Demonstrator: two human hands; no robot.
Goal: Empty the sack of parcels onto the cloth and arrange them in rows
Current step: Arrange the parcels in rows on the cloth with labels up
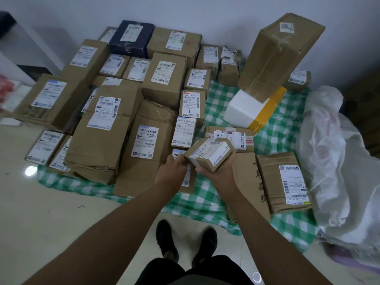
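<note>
A small brown parcel (209, 154) with a white label is held above the green-and-white checked cloth (207, 200). My right hand (221, 170) grips it from below, and my left hand (172, 171) pinches its left end. Several brown labelled parcels (98, 128) lie in rows over the left half of the cloth. The white plastic sack (337, 161) lies crumpled at the right edge of the cloth. A white foam box (246, 110) with yellow tape sits mid-right, with a big brown carton (277, 54) tilted on top of it.
A dark blue box (131, 38) sits at the back by the white wall. Two larger cartons (281, 182) lie on the cloth near my right forearm. My feet (185, 241) stand on the pale tiled floor at the cloth's near edge. Furniture stands at far left.
</note>
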